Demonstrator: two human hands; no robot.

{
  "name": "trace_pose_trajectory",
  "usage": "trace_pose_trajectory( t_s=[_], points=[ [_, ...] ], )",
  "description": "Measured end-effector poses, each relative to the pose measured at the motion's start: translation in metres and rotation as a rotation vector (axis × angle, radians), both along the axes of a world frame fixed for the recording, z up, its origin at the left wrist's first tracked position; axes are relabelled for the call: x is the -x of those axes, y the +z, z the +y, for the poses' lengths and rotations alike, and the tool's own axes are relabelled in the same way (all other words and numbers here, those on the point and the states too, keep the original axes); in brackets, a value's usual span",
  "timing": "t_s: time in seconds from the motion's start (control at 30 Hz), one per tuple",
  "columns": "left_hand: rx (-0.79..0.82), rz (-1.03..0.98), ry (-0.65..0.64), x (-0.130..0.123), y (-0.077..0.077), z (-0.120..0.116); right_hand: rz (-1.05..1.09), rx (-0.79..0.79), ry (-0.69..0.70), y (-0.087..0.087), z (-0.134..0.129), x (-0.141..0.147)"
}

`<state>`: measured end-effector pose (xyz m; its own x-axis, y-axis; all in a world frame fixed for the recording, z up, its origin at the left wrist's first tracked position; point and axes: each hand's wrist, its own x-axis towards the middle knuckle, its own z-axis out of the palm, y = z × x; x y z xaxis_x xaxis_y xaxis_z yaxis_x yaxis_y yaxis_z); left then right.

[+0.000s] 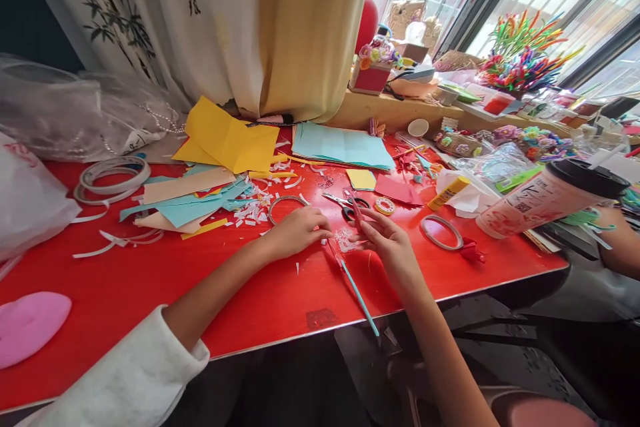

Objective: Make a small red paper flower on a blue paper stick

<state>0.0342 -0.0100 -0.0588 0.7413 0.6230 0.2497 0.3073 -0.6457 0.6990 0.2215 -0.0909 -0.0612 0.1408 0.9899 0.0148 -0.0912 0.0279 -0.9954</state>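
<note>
My right hand (387, 243) pinches a small folded red piece (357, 212) upright between thumb and fingers. Close by on the left, my left hand (300, 231) rests low over the table with its fingers bent together; whatever they hold is too small to make out. Between the hands a thin blue-green stick (361, 300) with a red upper part lies slanting over the table's front edge. Black-handled scissors (346, 201) lie just behind my right hand, partly hidden, beside a small yellow-and-white tape roll (385, 205). A tape ring (287, 200) lies behind my left hand.
Coloured paper (185, 203) and white scraps lie at the left on the red table (250, 307). Light-blue sheets (343, 145) are at the back. A glue stick (449, 193), another tape ring (442, 232) and a tilted cup (535, 203) stand or lie right. Another person's arm (620, 240) shows far right.
</note>
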Motion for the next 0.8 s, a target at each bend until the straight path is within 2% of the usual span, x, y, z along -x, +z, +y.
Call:
trace_pose_trajectory(
  t_s=[0.17, 0.3, 0.47, 0.57, 0.63, 0.8],
  points=[
    [-0.025, 0.041, -0.002, 0.001, 0.000, -0.001, -0.143, -0.043, -0.080, 0.001, -0.016, 0.003],
    [0.023, 0.033, 0.051, 0.001, -0.003, -0.002, -0.210, -0.062, -0.136, 0.001, -0.025, 0.006],
    [0.055, 0.029, 0.054, 0.001, -0.002, -0.001, -0.284, -0.056, -0.073, 0.001, -0.035, 0.012],
    [0.070, -0.024, 0.159, 0.001, 0.007, -0.004, -0.292, -0.058, -0.064, 0.000, -0.038, 0.015],
    [0.185, -0.082, 0.217, 0.000, 0.015, -0.008, -0.323, -0.071, -0.111, 0.000, -0.040, 0.018],
    [0.591, -0.170, 0.057, -0.002, 0.032, -0.019, -0.655, -0.236, -0.336, -0.002, -0.039, 0.030]
  ],
)
